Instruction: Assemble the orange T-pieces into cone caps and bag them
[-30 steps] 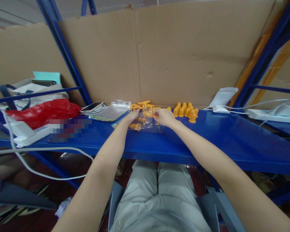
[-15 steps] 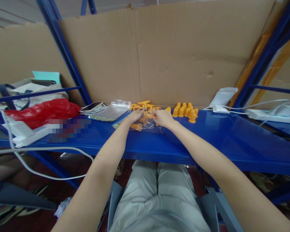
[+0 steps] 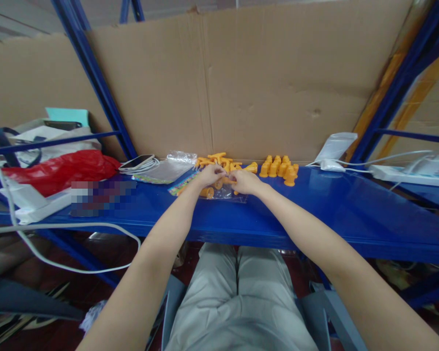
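Note:
My left hand (image 3: 211, 175) is closed, fingertips pinched together over the heap of orange plastic parts. Just to its right, my right hand (image 3: 244, 181) pinches a small orange plastic piece (image 3: 227, 181), mostly covered by the fingers. The two hands nearly meet; what the left fingertips hold is hidden. Beneath them lies a clear plastic bag (image 3: 225, 194) with a colourful printed edge and an orange cup-like part (image 3: 207, 192) on it. Orange T-shaped parts (image 3: 217, 157) are heaped behind the hands. An orange cone-shaped part (image 3: 251, 167) lies beside the right hand.
Several orange cup-like pieces (image 3: 278, 168) stand grouped on the blue shelf (image 3: 336, 209). Left are another clear bag (image 3: 164, 170), a phone (image 3: 139, 161) with a white cable and a red plastic bag (image 3: 66, 168). A cardboard sheet (image 3: 263, 83) walls the back. White power strip (image 3: 413, 174) at right.
My left hand has moved slightly right and up, its fingertips now close to the right hand's. The right hand has shifted slightly, staying over the parts.

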{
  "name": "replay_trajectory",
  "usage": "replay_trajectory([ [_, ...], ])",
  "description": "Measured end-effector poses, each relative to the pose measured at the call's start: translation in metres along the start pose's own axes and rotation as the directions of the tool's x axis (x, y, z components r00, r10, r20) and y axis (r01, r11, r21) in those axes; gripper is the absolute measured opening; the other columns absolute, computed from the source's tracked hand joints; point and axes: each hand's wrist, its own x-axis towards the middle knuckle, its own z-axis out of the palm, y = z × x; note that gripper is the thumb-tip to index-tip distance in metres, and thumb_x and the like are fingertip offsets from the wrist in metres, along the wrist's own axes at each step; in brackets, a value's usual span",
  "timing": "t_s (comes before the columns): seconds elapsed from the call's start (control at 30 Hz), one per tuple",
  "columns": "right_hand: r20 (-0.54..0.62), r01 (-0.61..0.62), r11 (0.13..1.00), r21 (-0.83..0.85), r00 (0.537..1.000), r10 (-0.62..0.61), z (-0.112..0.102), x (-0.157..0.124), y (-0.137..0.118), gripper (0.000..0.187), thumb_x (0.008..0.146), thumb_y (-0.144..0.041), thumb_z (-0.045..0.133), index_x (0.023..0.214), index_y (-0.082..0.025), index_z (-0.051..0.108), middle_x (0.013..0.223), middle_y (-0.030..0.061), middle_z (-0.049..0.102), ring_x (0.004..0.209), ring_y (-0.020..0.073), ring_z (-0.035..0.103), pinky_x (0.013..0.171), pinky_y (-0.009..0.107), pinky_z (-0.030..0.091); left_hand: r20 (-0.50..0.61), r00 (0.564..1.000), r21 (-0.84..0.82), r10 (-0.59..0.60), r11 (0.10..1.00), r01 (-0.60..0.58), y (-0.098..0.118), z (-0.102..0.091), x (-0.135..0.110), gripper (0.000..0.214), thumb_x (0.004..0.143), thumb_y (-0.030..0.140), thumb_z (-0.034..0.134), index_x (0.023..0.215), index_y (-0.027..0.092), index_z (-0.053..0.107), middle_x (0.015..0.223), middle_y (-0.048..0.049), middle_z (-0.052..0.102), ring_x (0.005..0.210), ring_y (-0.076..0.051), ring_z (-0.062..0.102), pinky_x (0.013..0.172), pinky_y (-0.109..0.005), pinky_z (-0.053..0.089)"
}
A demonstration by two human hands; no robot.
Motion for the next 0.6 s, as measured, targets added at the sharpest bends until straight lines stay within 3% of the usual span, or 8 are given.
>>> replay_trajectory([
  [0.17,0.013,0.208,0.970,0.126,0.977,-0.212,0.005,0.006,0.016,0.033,0.076,-0.004,0.061,0.107,-0.011,0.070,0.112,0.0128,0.071,0.107,0.0238,0.065,0.094,0.034,0.050,-0.078,0.997,-0.058,0.020,0.998,-0.025,-0.004,0.002,0.004,0.007,0.079,0.016,0.063,0.073,0.015,0.068,0.076,-0.0048,0.072,0.077,-0.019,0.067,0.081,-0.034,0.054],
  [0.3,-0.018,0.275,0.953,0.124,0.961,-0.275,0.010,0.009,0.023,0.043,0.075,0.001,0.063,0.116,-0.011,0.067,0.123,0.0140,0.067,0.118,0.0231,0.061,0.103,0.035,0.046,-0.104,0.993,-0.081,0.059,0.994,-0.068,-0.008,0.004,0.006,0.007,0.079,0.016,0.062,0.073,0.016,0.065,0.076,-0.0048,0.071,0.076,-0.019,0.066,0.080,-0.033,0.053],
  [0.47,-0.035,0.259,0.965,-0.036,0.965,-0.260,0.009,0.003,0.010,0.025,0.085,-0.008,0.064,0.110,-0.009,0.070,0.123,0.0178,0.064,0.124,0.0272,0.057,0.103,0.040,0.045,-0.115,0.992,-0.080,0.056,0.995,-0.066,-0.010,0.007,0.008,0.009,0.080,0.018,0.061,0.071,0.017,0.061,0.076,-0.0045,0.070,0.076,-0.018,0.065,0.080,-0.033,0.052],
  [0.6,0.017,0.144,0.980,-0.139,0.990,-0.143,0.008,-0.003,-0.003,0.028,0.093,-0.014,0.054,0.118,-0.012,0.067,0.121,0.0187,0.066,0.120,0.0287,0.061,0.098,0.039,0.048,-0.123,0.992,-0.096,0.039,0.994,-0.051,-0.011,0.008,0.009,0.008,0.079,0.022,0.060,0.073,0.017,0.061,0.074,-0.0024,0.069,0.075,-0.017,0.063,0.079,-0.032,0.052],
])
